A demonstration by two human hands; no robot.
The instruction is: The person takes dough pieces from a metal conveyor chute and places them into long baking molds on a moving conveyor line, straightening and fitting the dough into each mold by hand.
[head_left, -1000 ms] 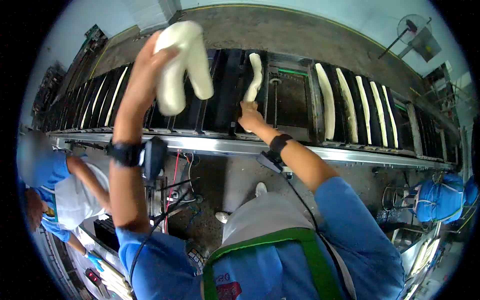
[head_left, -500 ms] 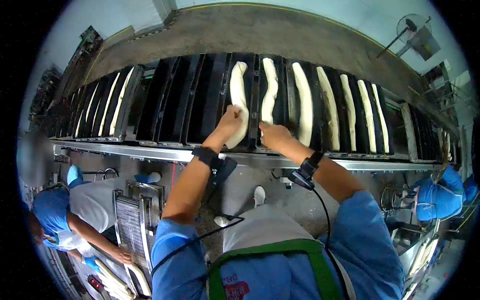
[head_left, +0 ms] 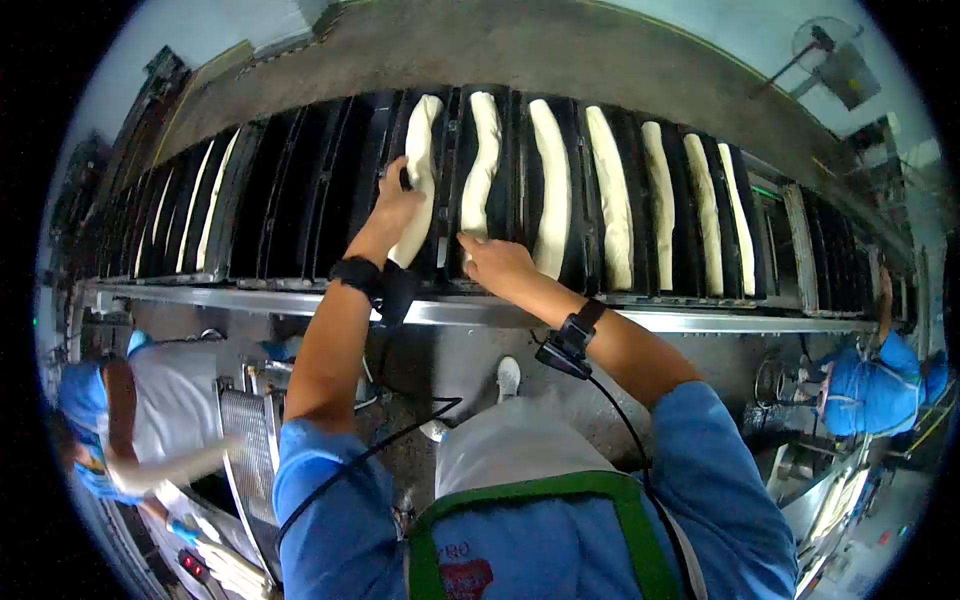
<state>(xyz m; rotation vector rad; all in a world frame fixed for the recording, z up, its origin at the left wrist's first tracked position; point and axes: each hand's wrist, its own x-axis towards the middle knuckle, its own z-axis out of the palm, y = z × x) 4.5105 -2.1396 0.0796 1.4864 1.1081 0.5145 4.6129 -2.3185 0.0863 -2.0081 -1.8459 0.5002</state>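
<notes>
Long pale dough strips lie lengthwise in dark metal trough trays (head_left: 350, 170) across the line. My left hand (head_left: 400, 205) rests against the left side of one dough strip (head_left: 421, 140), its thumb and finger apart with a dark gap between them. Closed fingers of my right hand (head_left: 497, 266) are at the near end of the neighbouring, slightly wavy dough strip (head_left: 484, 150); the fingertips partly cover that end. Just right of it lies another dough strip (head_left: 551, 185). Both wrists carry black strapped devices, with a cable on the right one.
A metal rail (head_left: 480, 313) runs along the near edge of the trays. At left, a co-worker (head_left: 95, 420) handles dough beside a metal mesh conveyor (head_left: 250, 455). Another co-worker (head_left: 870, 390) stands at far right. A fan (head_left: 825, 50) stands behind.
The trays and dough have shifted left, and both hands have gone left with them. My left hand has loosened from around its dough strip. The left co-worker's arm has moved.
</notes>
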